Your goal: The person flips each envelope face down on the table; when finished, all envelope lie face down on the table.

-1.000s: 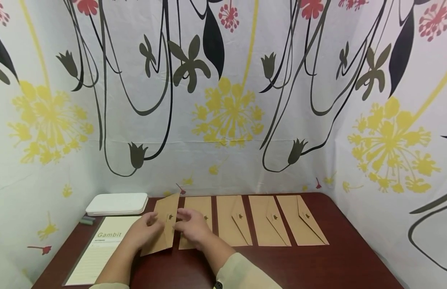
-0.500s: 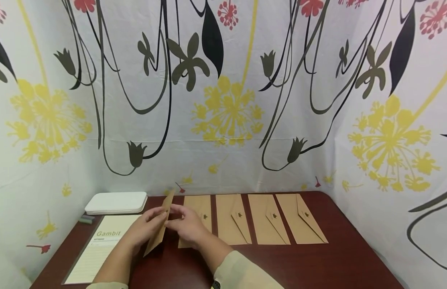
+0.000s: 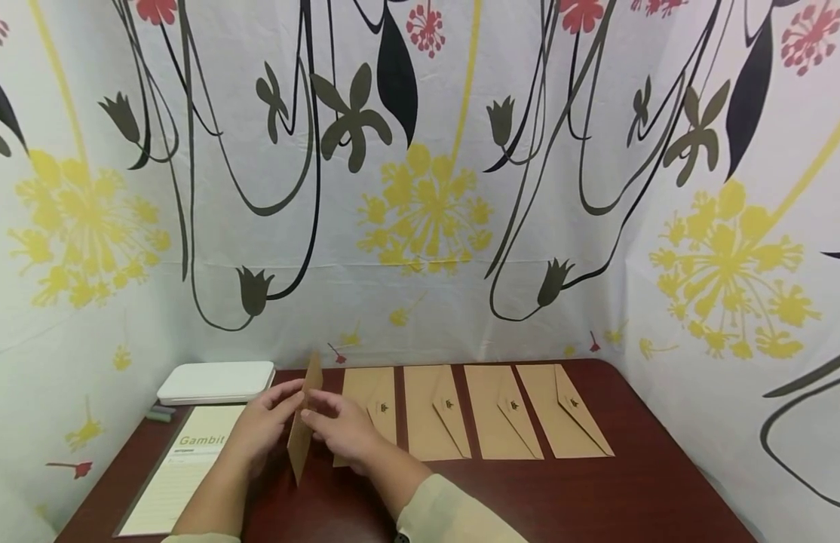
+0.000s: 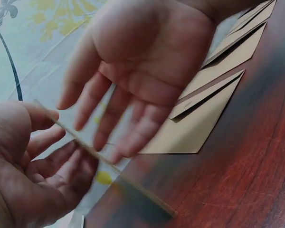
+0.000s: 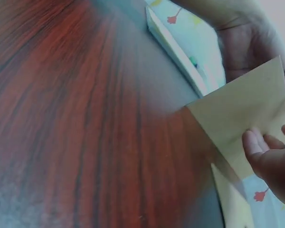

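In the head view, a brown paper envelope (image 3: 298, 446) stands on edge over the dark red table (image 3: 562, 501). It is turned so we mostly see its thin side, like a tall tan strip. The left hand (image 3: 262, 424) pinches it from one side. The right hand (image 3: 347, 431) touches it from the other. Four more brown envelopes (image 3: 435, 434) lie flat in a row, each with a pointy flap and a small dark mark. By the left arm are a pale pad (image 3: 167, 469) that says "Gambit" and a white case (image 3: 215, 381).

In the left wrist view, the envelope is just a thin, straight, blurry line. The left fingers are bent against it. The right palm faces us, and its fingers are long and loose, not curled up.

In the right wrist view, the envelope shows one wide, smooth, plain tan side with sharp corners. The right thumb rests on that side.
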`<state>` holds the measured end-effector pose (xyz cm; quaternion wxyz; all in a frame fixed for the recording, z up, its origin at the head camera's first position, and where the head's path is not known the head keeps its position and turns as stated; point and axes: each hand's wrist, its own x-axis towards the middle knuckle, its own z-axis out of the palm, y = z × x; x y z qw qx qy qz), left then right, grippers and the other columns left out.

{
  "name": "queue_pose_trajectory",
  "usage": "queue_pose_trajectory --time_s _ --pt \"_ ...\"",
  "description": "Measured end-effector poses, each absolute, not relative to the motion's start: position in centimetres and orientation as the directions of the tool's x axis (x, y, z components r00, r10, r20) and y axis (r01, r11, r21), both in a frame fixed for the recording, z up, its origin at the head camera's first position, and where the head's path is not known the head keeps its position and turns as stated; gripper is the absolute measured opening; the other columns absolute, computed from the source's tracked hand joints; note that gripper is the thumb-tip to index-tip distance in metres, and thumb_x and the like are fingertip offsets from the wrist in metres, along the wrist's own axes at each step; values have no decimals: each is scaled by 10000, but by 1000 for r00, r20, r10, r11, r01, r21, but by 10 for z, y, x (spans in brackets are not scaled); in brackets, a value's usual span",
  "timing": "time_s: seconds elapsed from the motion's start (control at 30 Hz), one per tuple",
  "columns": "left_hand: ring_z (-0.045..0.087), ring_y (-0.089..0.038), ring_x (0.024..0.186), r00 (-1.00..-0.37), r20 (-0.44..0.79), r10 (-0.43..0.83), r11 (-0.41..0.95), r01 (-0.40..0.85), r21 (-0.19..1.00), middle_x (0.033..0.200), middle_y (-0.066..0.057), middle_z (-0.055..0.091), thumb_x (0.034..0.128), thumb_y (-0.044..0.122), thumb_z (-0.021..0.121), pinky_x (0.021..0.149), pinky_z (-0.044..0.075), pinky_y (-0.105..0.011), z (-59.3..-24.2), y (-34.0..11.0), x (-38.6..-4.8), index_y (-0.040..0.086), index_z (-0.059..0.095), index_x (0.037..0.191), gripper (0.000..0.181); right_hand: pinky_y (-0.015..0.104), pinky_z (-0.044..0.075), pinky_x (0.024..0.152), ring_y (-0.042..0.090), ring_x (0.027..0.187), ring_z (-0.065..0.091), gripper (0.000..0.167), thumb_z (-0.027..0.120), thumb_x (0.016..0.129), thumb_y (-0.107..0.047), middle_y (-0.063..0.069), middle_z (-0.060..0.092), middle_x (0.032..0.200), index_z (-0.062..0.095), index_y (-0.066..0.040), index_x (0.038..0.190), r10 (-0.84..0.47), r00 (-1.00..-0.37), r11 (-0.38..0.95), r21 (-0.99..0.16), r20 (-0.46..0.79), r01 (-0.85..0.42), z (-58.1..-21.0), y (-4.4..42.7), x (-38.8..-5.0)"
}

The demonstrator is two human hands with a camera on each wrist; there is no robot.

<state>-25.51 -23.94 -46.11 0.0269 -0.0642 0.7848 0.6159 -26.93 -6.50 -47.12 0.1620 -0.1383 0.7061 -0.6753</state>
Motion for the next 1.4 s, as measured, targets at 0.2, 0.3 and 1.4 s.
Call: queue_pose_trajectory --time_s 0.2,0.3,1.4 --pt "562 -315 1456 -983 -73 -171 231 -112 966 1623 -157 538 1092 313 624 1185 515 -501 -461 -242 -254 132 528 1577 526 525 579 1093 341 1389 625 571 693 1040 -313 167 561 1585 569 -41 1527 -395 -910 91 -991 -125 96 -485 -63 -273" --pt "555 -308 1462 -971 -59 -233 266 -122 956 1601 -150 558 1079 291 642 1140 541 -410 -465 -247 -255 138 541 1566 521 517 566 1114 339 1394 618 609 700 1029 -313 182 571 1570 546 -23 1542 -386 -911 93 -989 -144 117 -489 -60 -276" --pt "444 -550 1493 -995 -10 -102 658 -75 749 1580 -375 463 1044 197 597 1208 414 -668 -490 -253 -266 -46 447 1570 598 463 558 1138 324 1375 635 656 720 992 -243 240 550 1575 507 -5 1565 -390 -911 70 -991 -132 114 -484 -45 -293"
